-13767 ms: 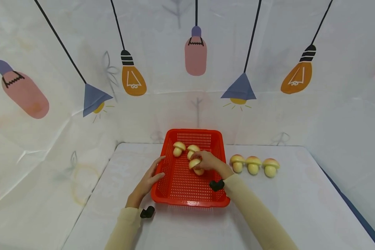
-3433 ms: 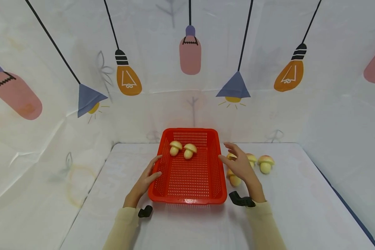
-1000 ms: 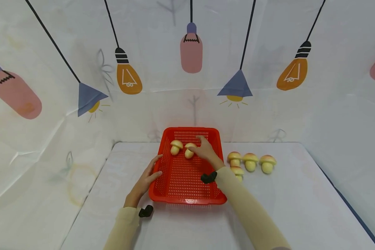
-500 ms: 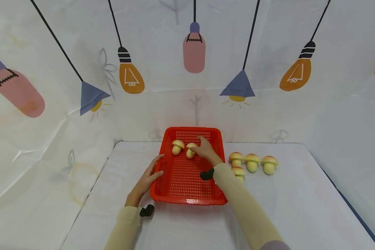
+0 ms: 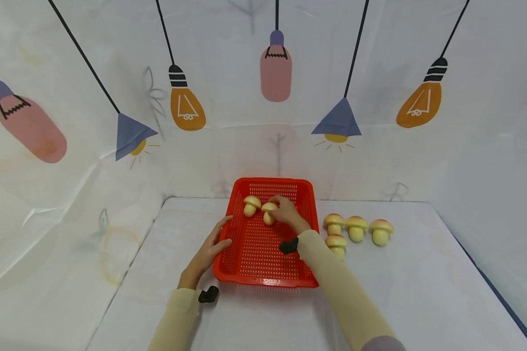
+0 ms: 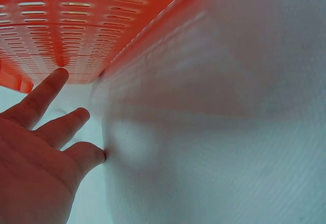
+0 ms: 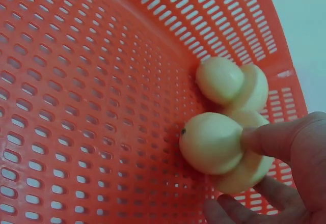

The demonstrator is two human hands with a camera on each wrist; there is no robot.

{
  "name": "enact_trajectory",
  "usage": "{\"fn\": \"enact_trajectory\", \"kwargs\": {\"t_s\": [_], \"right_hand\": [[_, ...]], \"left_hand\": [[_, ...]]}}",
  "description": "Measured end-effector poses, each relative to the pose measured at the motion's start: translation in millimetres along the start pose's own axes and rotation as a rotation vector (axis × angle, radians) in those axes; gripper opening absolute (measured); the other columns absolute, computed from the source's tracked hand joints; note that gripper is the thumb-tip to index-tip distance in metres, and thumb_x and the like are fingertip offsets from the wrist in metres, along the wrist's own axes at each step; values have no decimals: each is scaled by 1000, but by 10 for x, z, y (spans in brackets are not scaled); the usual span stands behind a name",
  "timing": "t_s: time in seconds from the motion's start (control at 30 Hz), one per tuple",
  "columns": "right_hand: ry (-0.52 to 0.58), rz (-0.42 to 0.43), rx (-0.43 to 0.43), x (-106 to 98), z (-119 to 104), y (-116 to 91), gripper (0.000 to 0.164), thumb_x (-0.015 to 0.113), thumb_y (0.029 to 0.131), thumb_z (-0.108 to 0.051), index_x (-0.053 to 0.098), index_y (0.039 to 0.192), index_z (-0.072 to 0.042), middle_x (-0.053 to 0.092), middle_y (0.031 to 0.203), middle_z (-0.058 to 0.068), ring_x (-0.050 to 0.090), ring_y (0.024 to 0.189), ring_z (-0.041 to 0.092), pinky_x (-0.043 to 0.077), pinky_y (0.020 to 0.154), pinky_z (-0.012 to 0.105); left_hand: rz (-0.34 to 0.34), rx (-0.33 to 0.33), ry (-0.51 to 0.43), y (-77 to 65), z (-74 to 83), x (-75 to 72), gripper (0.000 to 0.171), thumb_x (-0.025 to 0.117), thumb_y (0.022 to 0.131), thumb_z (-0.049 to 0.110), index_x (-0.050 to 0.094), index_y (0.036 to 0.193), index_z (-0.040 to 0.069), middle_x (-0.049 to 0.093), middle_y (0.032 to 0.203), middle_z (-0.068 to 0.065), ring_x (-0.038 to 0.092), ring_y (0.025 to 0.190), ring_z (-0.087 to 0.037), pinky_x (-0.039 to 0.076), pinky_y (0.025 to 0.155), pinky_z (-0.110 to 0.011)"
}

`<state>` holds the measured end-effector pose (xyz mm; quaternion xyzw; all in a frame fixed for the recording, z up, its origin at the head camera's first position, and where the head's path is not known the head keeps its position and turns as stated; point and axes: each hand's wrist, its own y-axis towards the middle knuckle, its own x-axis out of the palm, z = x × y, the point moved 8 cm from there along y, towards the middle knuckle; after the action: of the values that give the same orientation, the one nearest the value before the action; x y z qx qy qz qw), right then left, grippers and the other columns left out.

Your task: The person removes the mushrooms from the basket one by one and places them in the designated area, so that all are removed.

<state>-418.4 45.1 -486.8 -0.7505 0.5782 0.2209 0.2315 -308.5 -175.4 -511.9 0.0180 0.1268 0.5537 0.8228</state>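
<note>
Faint marking point(image 5: 271, 282) on basket rim point(image 5: 246, 281), unreadable

Your right hand point(image 7: 311, 158) pinches one pale yellow mushroom point(image 7: 224, 152), thumb point(image 7: 272, 138) where stem meets cap and fingers point(image 7: 280, 192) at the cap's other side, while a second mushroom point(image 7: 229, 84) lies just past your thumb, away from those fingers, in the slotted red basket point(image 7: 102, 107).

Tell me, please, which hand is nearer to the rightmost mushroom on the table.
Right. The right hand is in the red basket, left of the rightmost mushroom; the left hand is farther away, at the basket's left side.
</note>
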Motion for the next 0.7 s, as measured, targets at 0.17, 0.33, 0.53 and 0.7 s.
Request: {"fn": "enact_trajectory", "kwargs": {"t_s": [0.17,0.33,0.53,0.7], "right_hand": [[-5,-25,-9,47,-7,-15,41,65,95,-6,63,136,-6,61,138,16,58,116,31,50,101,46],[7,-46,-25,82,-30,-48,40,67,92,-3,65,132,-6,63,135,15,59,115,30,51,99,45],[21,-52,-30,114,-41,-78,41,71,91,-4,65,131,-5,63,134,17,60,114,31,52,99,46],[8,-42,-28,150,-35,-76,45,76,90,-10,61,132,-3,62,135,17,60,117,31,51,101,45]], "left_hand": [[-9,11,1,7,-7,8,68,51,103,19,20,164,15,37,154,-30,51,127,-51,54,96,-44],[-2,2,9,8,-23,1,68,51,103,20,21,164,16,38,154,-29,52,126,-50,54,95,-43],[5,-15,5,11,-19,4,68,51,103,17,22,164,18,39,154,-27,52,126,-50,54,95,-44],[9,-8,3,12,-8,2,67,50,103,14,22,164,17,40,152,-30,52,126,-51,54,94,-44]]}}
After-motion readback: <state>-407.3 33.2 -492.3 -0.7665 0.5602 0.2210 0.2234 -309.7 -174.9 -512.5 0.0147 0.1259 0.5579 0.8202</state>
